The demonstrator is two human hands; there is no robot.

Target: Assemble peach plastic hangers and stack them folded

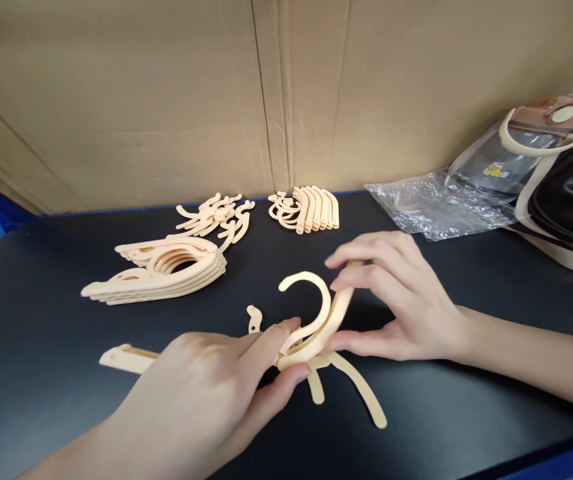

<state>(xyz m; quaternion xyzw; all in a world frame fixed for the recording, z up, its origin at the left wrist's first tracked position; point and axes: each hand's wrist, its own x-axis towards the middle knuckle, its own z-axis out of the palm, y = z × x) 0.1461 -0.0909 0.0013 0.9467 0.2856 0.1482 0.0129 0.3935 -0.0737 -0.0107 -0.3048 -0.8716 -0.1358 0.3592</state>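
A cream plastic folding clothes hanger (322,337) is held between both hands just above the black table, its curved hook (311,277) pointing up and left. My left hand (211,387) pinches it near the base of the hook, thumb below and fingers on top. Fingers and thumb of my right hand (391,300) close around the arm that rises on the right. Beneath the hands lie loose cream pieces: a long curved strip (361,390), a short strip (316,387) and a small piece with a hole (254,319). A straight channelled piece (129,359) shows beyond my left hand, partly covered by it.
Stacked folded hangers (161,273) lie at the left. Behind them is a heap of loose hooks and strips (216,215); a row of curved arms (319,210) sits right of it. Clear plastic bag (416,207), water bottle (511,160) and black bag (571,193) occupy the right. Cardboard (166,100) stands behind.
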